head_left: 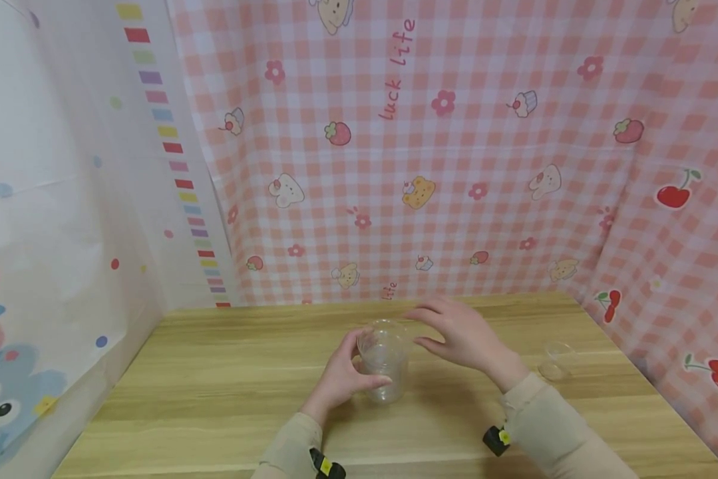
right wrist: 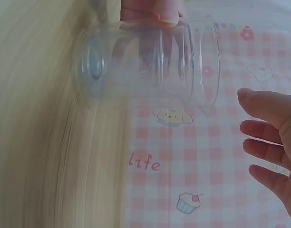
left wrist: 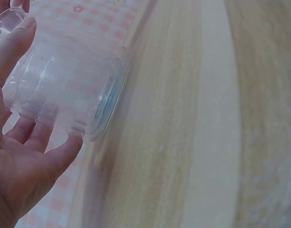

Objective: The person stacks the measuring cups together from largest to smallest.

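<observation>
A clear plastic cup stands upright near the middle of the wooden table, a wide rim at its top. Two rim-like rings show near its mouth in the right wrist view, so a second cup may be nested inside; I cannot tell for sure. My left hand grips the cup from the left side, thumb on the near side and fingers round the back. To the right of the rim, apart from it, my right hand hovers with loosely bent fingers and holds nothing. Its fingers point toward the cup's mouth.
Another clear plastic piece, cup-like, is on the right part of the table, beyond the right forearm. A pink checked cloth hangs behind the table, and a white patterned cloth hangs at the left.
</observation>
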Demonstrator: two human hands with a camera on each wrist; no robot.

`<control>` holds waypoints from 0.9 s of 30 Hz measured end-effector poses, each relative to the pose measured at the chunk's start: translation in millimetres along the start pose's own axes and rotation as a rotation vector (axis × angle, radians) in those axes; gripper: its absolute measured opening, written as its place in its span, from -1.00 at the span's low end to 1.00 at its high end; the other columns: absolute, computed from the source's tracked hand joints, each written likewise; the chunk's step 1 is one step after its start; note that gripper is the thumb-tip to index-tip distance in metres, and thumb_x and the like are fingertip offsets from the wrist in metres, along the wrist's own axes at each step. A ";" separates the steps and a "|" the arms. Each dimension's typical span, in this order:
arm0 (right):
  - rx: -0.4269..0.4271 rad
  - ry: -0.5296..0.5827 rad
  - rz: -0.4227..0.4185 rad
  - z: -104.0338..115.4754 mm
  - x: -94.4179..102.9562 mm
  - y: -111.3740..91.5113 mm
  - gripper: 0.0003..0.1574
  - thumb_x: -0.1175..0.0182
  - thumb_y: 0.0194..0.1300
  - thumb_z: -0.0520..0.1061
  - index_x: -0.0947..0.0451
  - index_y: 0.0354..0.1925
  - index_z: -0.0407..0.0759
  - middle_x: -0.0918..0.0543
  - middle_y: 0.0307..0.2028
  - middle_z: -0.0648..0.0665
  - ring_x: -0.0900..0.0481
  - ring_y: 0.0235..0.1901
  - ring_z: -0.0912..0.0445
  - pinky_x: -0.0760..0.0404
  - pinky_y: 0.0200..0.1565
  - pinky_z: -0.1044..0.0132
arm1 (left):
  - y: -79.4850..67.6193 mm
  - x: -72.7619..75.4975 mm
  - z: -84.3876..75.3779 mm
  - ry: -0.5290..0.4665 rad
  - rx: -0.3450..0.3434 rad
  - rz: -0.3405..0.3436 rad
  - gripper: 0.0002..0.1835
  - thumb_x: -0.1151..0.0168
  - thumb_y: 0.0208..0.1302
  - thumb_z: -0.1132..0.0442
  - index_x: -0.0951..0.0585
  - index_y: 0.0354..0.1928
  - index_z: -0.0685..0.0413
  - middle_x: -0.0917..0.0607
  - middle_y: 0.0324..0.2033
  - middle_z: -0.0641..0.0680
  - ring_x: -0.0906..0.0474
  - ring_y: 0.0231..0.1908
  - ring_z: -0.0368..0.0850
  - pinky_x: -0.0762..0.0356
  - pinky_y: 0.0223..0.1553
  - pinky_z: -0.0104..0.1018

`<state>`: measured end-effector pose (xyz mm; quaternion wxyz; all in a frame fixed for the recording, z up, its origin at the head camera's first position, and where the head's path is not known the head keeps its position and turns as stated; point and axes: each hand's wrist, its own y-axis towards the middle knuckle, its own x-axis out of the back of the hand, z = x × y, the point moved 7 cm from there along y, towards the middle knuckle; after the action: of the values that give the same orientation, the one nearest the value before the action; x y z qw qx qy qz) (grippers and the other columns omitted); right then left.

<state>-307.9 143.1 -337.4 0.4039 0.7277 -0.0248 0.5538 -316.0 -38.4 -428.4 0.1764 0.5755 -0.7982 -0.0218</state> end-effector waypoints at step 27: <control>-0.077 -0.049 -0.013 -30.1 17.8 -49.8 -0.26 -0.51 0.03 -0.06 -0.55 0.19 -0.17 -0.62 0.08 -0.19 -0.56 0.06 -0.12 -0.55 0.05 -0.12 | -0.5 0.1 -2.4 -0.003 0.004 0.001 -0.08 -0.59 -0.08 0.38 -0.29 0.34 0.27 -0.43 0.27 0.29 -0.34 0.28 0.29 -0.42 0.21 0.14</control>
<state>-300.6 202.3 -348.8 0.4344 0.7252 -0.0514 0.5318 -314.8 -38.3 -426.2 0.1741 0.5756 -0.7987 -0.0209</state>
